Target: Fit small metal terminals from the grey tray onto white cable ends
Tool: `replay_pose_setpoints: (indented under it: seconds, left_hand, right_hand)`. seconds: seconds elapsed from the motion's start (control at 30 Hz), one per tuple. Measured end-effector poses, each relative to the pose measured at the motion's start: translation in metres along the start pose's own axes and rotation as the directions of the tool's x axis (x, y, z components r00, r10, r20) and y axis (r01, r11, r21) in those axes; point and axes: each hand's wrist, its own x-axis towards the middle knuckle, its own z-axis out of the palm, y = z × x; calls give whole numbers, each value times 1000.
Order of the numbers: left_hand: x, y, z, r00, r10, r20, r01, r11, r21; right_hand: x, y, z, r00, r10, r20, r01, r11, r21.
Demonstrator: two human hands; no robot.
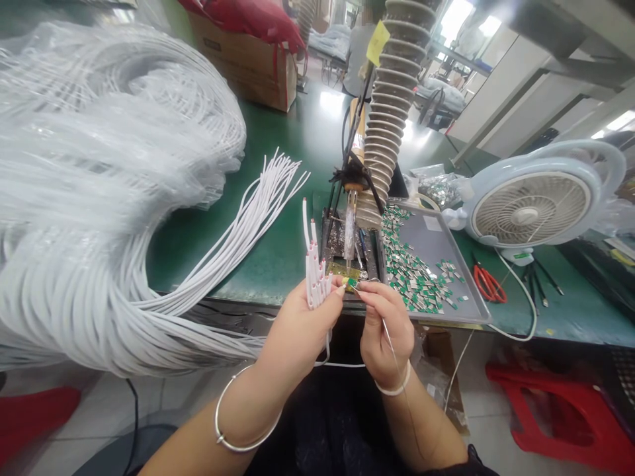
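My left hand (310, 317) is closed round a bundle of white cables (317, 274) whose stripped, reddish ends point up. Its thumb and forefinger meet by a small green circuit board (351, 283). My right hand (389, 320) pinches close to the board's other side, with a thin solder wire (388, 337) running down from its fingers. Just above the board, a soldering iron (350, 228) is fixed upright in a stand, tip downward. Whether the tip touches the board I cannot tell. Fingers partly cover the board and the cable end at it.
A large coil of white cables (114, 264), partly wrapped in plastic, fills the left. Right of the iron is a grey tray (464, 284) with many small boards. A ribbed hose (391, 106) hangs above. Red-handled pliers (489, 283) and a fan (530, 205) stand further right.
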Motion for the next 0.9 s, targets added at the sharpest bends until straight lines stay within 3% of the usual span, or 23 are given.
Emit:
replay_pose_setpoints:
  seconds: [0.4, 0.9]
  left_hand:
    - [6, 3, 2, 1000, 15, 9, -14, 999, -32]
    - [4, 5, 2, 999, 42, 18, -41, 999, -29]
  right_hand:
    - [9, -1, 4, 998, -60, -20, 59, 996, -64]
    - [12, -2, 6, 998, -60, -24, 60, 998, -27]
